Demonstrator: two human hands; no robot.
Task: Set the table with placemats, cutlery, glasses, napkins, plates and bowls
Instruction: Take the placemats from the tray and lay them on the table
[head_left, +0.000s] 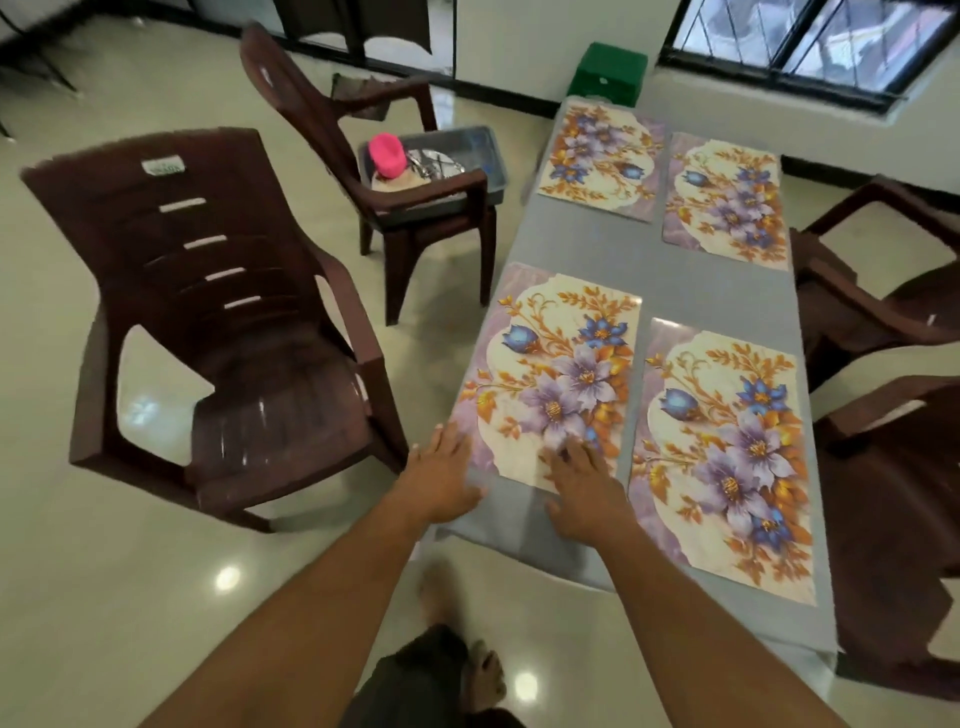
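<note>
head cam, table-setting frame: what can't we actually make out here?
- Grey tub on the far chair: contents beyond the pink item and something shiny are too small, partly hidden by the armrest.
- Right-side chairs: cut off by the frame edge.
- Left hand and right hand on the near-left placemat: motion blur; pressing or sliding cannot be told.
- Green box past the table: its lower part is hidden.

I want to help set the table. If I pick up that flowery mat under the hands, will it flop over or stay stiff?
The near-left placemat lies thin and flat, so it would probably bend somewhat. Its surface shines, so it may slide on the grey tablecloth when pushed. Both the left hand and the right hand rest flat on it, perhaps steadying it.
</note>
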